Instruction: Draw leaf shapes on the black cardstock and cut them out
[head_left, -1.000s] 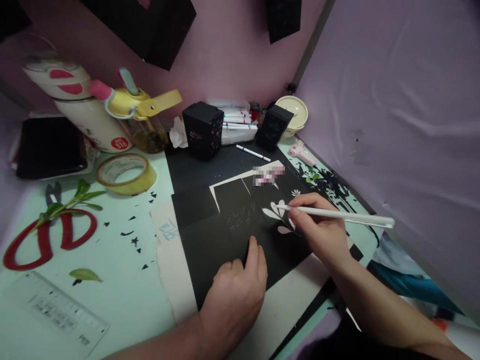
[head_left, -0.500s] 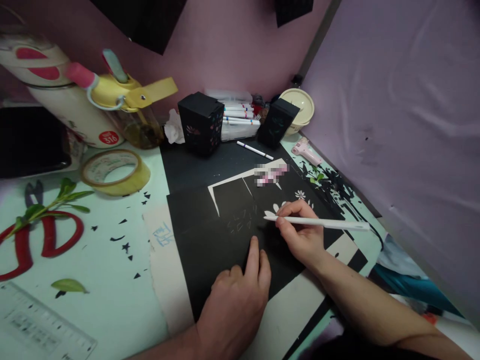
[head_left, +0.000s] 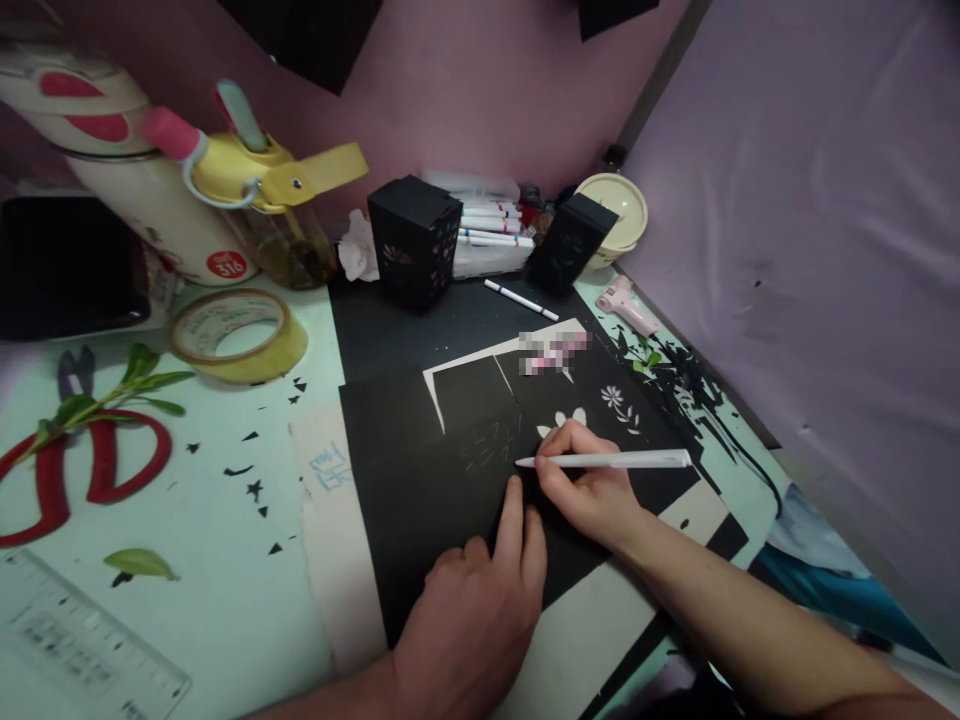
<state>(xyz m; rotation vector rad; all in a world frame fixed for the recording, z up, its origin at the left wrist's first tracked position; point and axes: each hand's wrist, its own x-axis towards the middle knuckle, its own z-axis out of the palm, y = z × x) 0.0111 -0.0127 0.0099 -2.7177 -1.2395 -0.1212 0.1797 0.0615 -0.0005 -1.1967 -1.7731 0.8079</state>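
Black paper [head_left: 420,480] lies near the table's [head_left: 225,520] front edge, pinned flat under my left hand [head_left: 472,610] so it won't slide, while my right hand [head_left: 585,490] grips the white pen [head_left: 607,460], tip on the sheet.

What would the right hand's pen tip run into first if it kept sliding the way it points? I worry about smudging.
The right hand aims the white pen leftward across the black paper; the faint pencil marks probably come first, just above its line.

Tape roll [head_left: 238,335] left of paper sheet [head_left: 420,480], boxes [head_left: 414,240] behind
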